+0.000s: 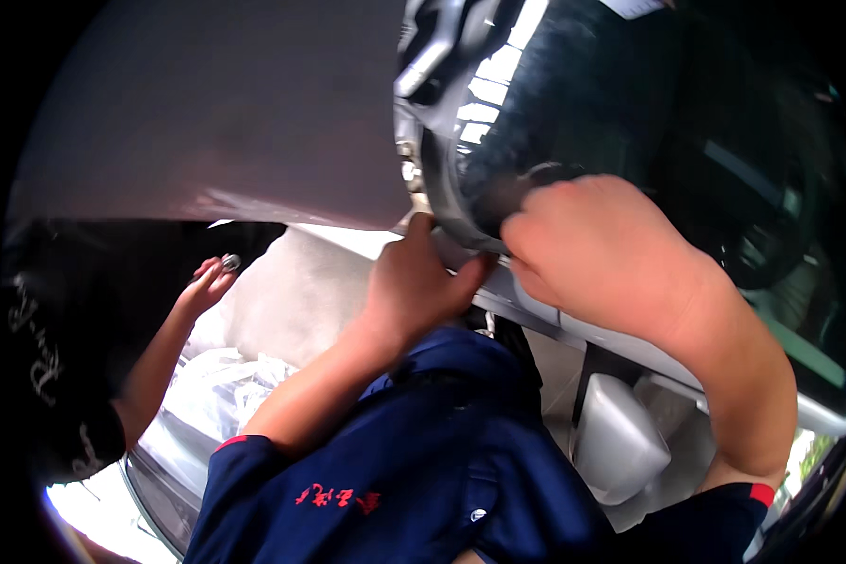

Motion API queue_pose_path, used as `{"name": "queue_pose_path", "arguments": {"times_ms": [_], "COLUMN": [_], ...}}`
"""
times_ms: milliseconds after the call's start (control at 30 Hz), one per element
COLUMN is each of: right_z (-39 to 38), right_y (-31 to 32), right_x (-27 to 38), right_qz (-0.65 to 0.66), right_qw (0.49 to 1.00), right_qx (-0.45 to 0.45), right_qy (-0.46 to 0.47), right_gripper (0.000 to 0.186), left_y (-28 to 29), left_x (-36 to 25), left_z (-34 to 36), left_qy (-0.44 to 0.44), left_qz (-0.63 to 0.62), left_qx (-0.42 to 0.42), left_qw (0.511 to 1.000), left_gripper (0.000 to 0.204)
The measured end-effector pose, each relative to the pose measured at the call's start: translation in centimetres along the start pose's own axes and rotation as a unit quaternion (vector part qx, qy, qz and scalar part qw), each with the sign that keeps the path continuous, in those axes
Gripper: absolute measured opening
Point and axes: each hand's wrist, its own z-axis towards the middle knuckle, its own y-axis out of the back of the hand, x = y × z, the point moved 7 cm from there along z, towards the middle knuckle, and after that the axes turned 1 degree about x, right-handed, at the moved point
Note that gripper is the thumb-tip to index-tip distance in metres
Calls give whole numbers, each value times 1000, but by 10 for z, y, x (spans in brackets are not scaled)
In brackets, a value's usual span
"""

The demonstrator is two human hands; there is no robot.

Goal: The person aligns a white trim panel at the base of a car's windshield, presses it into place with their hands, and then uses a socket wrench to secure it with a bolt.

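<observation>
Hands [423, 282] [602, 254] in closed grip on grey trim edge [442, 193], side mirror [616, 432] below

The left hand [414, 282] and right hand [592, 254] crowd the seam where the grey panel [254, 113] meets the windscreen [630, 94], leaving almost no gap between them. The panel walls off everything far and left. To the left, another person's hand [207, 282] occupies the dark gap under the panel. On the near right, a side mirror [616, 432] juts up below the right forearm.
</observation>
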Motion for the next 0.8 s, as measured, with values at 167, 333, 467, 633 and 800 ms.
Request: {"name": "queue_pose_path", "arguments": {"times_ms": [167, 333, 467, 633, 800], "right_z": [-14, -13, -14, -12, -14], "right_y": [0, 0, -7, -2, -8], "right_x": [6, 7, 10, 3, -5], "right_qz": [30, 68, 108, 185, 234], "right_qw": [999, 997, 993, 978, 967], "right_qx": [-22, 21, 33, 82, 79], "right_qy": [5, -29, -17, -50, -65], "right_gripper": [13, 17, 21, 21, 28], "left_y": [1, -2, -2, -3, -5], "left_x": [-9, -17, -14, -18, -17], "left_z": [-7, -11, -13, -14, -23], "left_qy": [-1, -22, -32, -59, -55], "left_qz": [66, 148, 120, 138, 126], "left_qx": [-10, 21, 11, -28, -24], "left_qw": [998, 989, 992, 988, 990], "left_gripper": [68, 82, 80, 102, 120]}}
